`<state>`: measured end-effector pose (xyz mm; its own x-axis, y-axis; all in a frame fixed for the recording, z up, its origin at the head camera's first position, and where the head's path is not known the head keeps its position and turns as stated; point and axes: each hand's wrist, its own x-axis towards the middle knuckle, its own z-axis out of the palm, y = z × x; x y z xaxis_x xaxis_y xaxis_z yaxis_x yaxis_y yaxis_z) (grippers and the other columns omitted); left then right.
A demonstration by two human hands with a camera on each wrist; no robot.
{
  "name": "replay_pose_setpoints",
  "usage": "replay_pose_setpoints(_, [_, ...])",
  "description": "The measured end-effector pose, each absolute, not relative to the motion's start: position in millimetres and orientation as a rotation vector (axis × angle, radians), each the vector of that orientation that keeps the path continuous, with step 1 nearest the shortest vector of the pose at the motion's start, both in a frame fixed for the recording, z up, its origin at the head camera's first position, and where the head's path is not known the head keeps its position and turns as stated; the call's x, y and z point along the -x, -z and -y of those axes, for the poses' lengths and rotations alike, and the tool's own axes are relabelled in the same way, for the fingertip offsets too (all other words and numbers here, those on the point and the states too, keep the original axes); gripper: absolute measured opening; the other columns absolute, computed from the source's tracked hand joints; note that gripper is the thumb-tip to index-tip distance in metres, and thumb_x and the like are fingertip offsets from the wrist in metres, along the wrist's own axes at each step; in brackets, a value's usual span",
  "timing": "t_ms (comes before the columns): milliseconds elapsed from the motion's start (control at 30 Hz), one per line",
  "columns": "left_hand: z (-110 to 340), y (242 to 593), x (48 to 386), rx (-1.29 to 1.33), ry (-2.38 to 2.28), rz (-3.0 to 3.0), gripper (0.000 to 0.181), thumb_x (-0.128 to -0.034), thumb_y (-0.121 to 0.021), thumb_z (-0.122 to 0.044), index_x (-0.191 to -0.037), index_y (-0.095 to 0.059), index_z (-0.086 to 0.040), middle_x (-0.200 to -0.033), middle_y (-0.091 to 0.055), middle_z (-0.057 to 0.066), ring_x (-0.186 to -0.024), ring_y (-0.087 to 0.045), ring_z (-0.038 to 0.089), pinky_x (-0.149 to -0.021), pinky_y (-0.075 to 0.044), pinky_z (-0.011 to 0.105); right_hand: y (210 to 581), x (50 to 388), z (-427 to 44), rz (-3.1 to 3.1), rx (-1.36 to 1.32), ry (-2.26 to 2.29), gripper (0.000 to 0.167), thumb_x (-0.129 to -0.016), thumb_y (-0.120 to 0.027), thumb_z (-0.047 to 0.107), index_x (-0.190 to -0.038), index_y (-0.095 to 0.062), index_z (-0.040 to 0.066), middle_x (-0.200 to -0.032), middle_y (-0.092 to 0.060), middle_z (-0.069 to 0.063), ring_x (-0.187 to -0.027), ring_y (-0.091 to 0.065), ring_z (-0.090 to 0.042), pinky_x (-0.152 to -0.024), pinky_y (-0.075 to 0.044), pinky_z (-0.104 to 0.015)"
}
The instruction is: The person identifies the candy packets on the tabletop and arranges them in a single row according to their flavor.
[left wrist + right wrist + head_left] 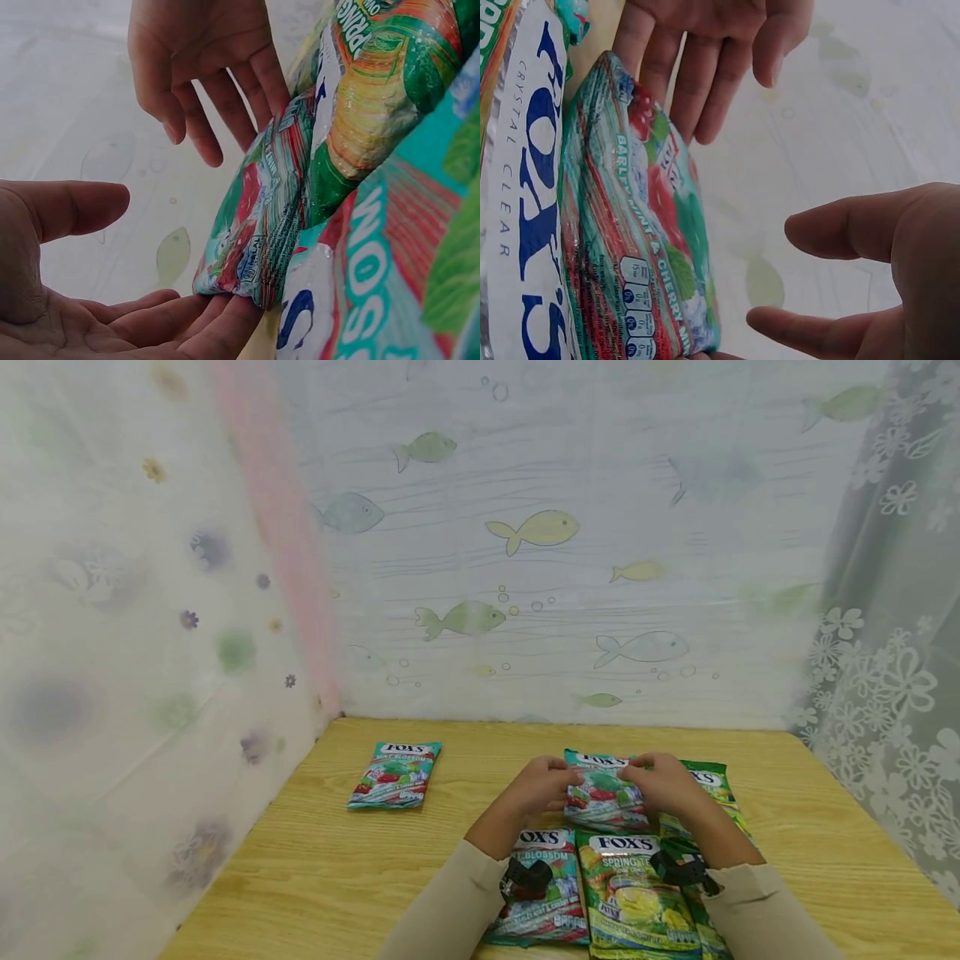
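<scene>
In the head view, a teal and red Fox's Mint Blossom candy bag (603, 797) lies between my two hands. My left hand (534, 789) is at its left side; the left wrist view shows this hand's (112, 315) fingers extended, touching the bag's (255, 210) edge, thumb raised clear. My right hand (660, 789) is at the bag's right side. Seen from the right wrist, this hand's (885, 270) thumb and forefinger stand apart from the bag (660, 210), while fingertips at the bottom edge touch it. Neither hand curls round the bag.
Nearer me lie another Mint Blossom bag (543, 893) and a green and yellow Fox's bag (637, 897), with more green bags (712, 777) on the right, partly hidden by my arm. One Mint Blossom bag (396, 775) lies apart at the left of the wooden table (315, 860). Patterned curtains (465, 685) surround it.
</scene>
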<state>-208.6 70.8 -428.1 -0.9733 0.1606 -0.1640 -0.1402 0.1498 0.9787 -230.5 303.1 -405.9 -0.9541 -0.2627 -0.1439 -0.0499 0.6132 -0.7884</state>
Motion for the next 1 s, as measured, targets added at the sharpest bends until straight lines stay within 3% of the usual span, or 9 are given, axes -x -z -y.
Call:
replay_pose_setpoints(100, [-69,425,207,-0.036,-1.905,-2.206,0.064,-0.0989,-0.07,-0.028,-0.149,-0.045,0.003,-0.146,-0.053,0.021,-0.132,-0.057,0.04,-0.106,-0.052,0.054,407,231,-303,-2.557,0.258,1.306,0.064,-0.106,-0.055,0.036,-0.15,-0.043,-0.009,-0.15,-0.044,-0.036,-0.117,-0.063,-0.043,-0.087,-0.059,-0.05])
replay_pose_setpoints(333, [-68,418,208,-0.063,-1.912,-2.196,0.063,-0.0997,-0.069,-0.028,-0.15,-0.045,0.002,-0.146,-0.053,0.018,-0.134,-0.056,0.038,-0.108,-0.05,0.055,405,232,-302,-2.562,0.265,1.332,0.065,-0.106,-0.055,0.036,-0.152,-0.042,-0.007,-0.149,-0.046,-0.036,-0.108,-0.067,-0.037,-0.083,-0.059,-0.047])
replay_pose_setpoints(667, [-59,414,204,-0.087,-1.882,-2.222,0.061,-0.1001,-0.069,-0.027,-0.149,-0.046,0.0,-0.143,-0.056,0.016,-0.132,-0.058,0.035,-0.107,-0.051,0.054,401,226,-298,-2.534,0.333,1.403,0.06,-0.106,-0.056,0.032,-0.151,-0.043,-0.006,-0.15,-0.046,-0.036,-0.123,-0.062,-0.046,-0.095,-0.059,-0.052])
replay_pose_setpoints(1000, [-41,406,206,-0.087,-1.857,-2.259,0.059,-0.1013,-0.067,-0.027,-0.15,-0.046,-0.002,-0.144,-0.056,0.016,-0.133,-0.057,0.034,-0.108,-0.051,0.052,388,228,-280,-2.562,0.418,1.388,0.057,-0.106,-0.059,0.031,-0.15,-0.047,-0.004,-0.148,-0.051,-0.033,-0.123,-0.063,-0.044,-0.095,-0.059,-0.05])
